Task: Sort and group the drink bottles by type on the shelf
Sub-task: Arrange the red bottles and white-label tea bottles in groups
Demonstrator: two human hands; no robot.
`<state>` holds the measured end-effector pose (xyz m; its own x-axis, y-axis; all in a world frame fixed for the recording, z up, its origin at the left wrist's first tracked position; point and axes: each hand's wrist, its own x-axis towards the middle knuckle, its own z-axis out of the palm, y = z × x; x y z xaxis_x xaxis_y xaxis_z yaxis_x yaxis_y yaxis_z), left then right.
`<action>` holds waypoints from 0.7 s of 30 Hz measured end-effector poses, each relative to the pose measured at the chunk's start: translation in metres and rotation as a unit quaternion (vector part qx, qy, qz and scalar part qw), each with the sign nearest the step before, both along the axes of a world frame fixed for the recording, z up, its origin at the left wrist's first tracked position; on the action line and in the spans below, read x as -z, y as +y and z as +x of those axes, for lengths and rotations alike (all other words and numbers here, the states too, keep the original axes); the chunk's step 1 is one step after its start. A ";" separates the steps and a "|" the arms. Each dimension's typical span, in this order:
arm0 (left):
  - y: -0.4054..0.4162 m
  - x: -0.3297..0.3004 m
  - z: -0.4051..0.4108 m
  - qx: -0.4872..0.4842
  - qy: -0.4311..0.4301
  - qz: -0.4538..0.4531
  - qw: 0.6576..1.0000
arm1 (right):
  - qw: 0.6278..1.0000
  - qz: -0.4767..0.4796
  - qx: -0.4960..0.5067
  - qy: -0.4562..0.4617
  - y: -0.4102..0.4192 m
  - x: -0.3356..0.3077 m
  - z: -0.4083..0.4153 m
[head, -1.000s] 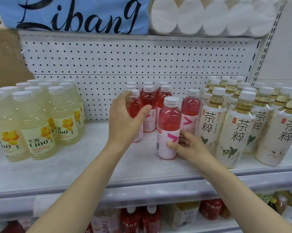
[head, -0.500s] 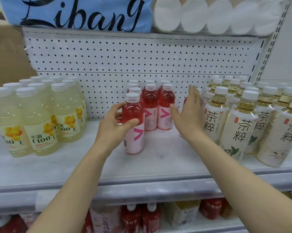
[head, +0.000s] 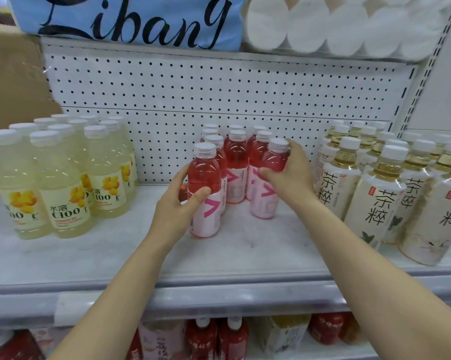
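While both my hands grip pink bottles, the white shelf [head: 63, 258] carries three groups: pale yellow bottles [head: 60, 183] toward its left edge, tea bottles [head: 375, 193] toward its right edge, and pink bottles [head: 236, 165] in the middle against the back panel [head: 193, 94]. My left hand [head: 179, 203] curls around the front-left pink bottle [head: 204, 193], standing upright. My right hand [head: 289, 175] wraps the front-right pink bottle [head: 271, 178], tilted slightly.

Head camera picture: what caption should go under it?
Both hands, left and right, grip pink bottles between yellow and tea bottles.
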<state>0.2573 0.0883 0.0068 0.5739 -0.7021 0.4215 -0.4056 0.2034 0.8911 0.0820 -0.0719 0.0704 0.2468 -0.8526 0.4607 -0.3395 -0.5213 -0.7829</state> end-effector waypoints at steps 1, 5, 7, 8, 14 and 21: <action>0.000 0.000 0.000 0.001 0.004 -0.002 1.000 | 0.999 -0.003 -0.033 -0.009 0.004 0.003 0.003; 0.001 0.001 0.000 0.003 0.005 -0.012 1.000 | 0.992 -0.027 -0.126 0.010 0.017 0.014 0.018; 0.001 0.003 0.000 0.012 0.001 -0.014 1.000 | 0.984 0.003 -0.172 0.036 0.018 0.016 0.016; 0.002 0.005 0.002 0.018 -0.003 -0.014 1.000 | 0.980 0.012 -0.191 0.055 0.016 0.020 0.014; 0.001 0.008 0.004 0.016 -0.010 -0.008 1.000 | 0.986 0.006 -0.167 0.024 0.007 0.034 0.017; 0.003 0.009 0.002 -0.014 0.025 0.013 1.000 | 0.987 0.007 -0.158 0.005 -0.003 0.041 0.025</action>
<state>0.2596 0.0914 -0.0018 0.6128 -0.6961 0.3742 -0.3655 0.1702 0.9151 0.1071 -0.0752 0.0296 0.5060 -0.7390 0.4448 -0.1703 -0.5911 -0.7884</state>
